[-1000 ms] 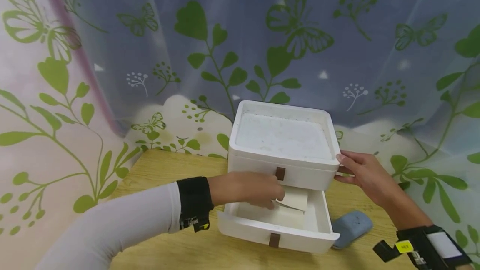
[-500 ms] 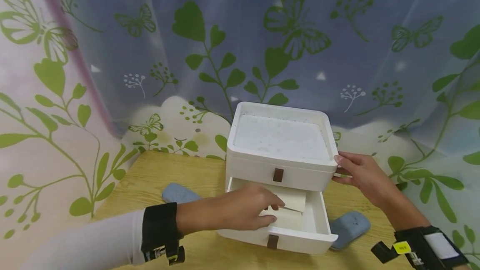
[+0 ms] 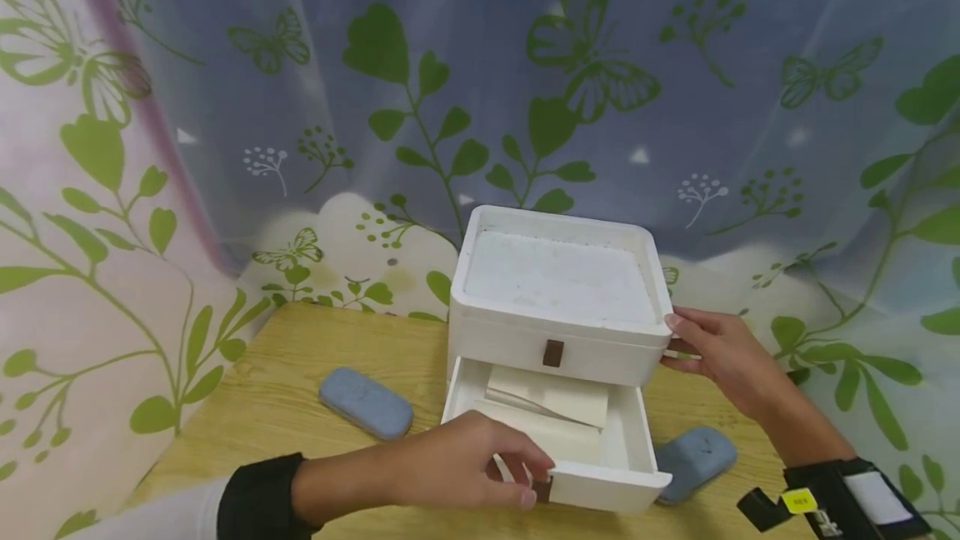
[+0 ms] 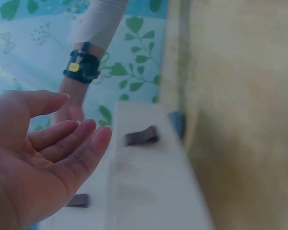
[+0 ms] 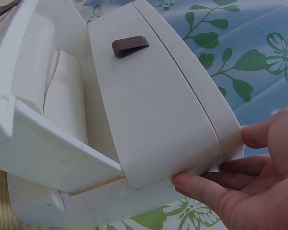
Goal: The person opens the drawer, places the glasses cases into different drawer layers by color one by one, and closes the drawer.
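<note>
A white two-drawer organizer (image 3: 498, 336) stands on the table, its lower drawer (image 3: 600, 486) pulled out. Inside lie cream paper pieces (image 3: 562, 390), perhaps folded sheets or booklets. My left hand (image 3: 465, 465) is at the lower drawer's front beside the brown pull tab (image 3: 542, 490), fingers loosely bent with nothing between them. In the left wrist view a gap shows between thumb and fingers, apart from the tab (image 4: 143, 136). My right hand (image 3: 723, 352) holds the organizer's right front corner, thumb at the top edge and fingertips (image 5: 185, 179) against the side.
Two blue oblong cases lie on the wooden table (image 3: 300, 348): one case (image 3: 366, 402) left of the organizer, the other case (image 3: 696, 461) right of the open drawer. A curtain (image 3: 450, 107) with leaves and butterflies hangs behind. The upper drawer (image 3: 517, 344) is closed.
My left hand has come out of the lower drawer, moving toward me to its front edge, uncovering the papers and the left blue case. My right hand stays on the organizer's corner.
</note>
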### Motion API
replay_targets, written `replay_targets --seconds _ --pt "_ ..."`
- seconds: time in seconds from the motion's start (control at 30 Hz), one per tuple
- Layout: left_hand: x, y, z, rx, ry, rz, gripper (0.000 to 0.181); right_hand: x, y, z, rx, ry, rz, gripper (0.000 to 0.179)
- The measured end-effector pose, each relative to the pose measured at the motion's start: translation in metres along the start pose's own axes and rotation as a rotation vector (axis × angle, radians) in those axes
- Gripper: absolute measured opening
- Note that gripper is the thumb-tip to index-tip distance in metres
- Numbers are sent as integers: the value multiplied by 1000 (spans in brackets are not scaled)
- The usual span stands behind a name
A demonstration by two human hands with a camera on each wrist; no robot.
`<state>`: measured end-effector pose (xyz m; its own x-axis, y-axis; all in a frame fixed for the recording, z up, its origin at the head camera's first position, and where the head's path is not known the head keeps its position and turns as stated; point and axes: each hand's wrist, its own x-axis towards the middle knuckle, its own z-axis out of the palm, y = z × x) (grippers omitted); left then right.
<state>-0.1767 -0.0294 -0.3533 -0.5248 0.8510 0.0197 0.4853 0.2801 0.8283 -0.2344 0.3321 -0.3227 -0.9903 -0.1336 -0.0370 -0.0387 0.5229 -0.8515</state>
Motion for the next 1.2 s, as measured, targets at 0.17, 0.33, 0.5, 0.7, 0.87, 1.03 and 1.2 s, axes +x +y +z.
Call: replay_targets --seconds 0.17,0.33,0.5,0.7,0.87,1.03,1.2 --pt "-11 -21 19 -169 -13 -65 36 0 0 0 4 2 -1 70" --pt "-17 -40 33 -256 21 -157 38 0 -2 -1 8 7 -3 70" --pt "-17 -58 45 -311 57 -189 43 -1 -1 0 2 10 8 72" --pt "-12 -71 56 -506 77 -181 53 -1 -1 0 10 4 2 71" --pt "-8 -68 62 -585 142 -174 50 1 -1 1 11 5 -3 68" --pt "-4 -69 71 -658 196 -203 43 1 -1 1 7 5 -5 68" --pt "3 -71 82 -747 210 -162 34 0 -1 1 3 0 -14 68"
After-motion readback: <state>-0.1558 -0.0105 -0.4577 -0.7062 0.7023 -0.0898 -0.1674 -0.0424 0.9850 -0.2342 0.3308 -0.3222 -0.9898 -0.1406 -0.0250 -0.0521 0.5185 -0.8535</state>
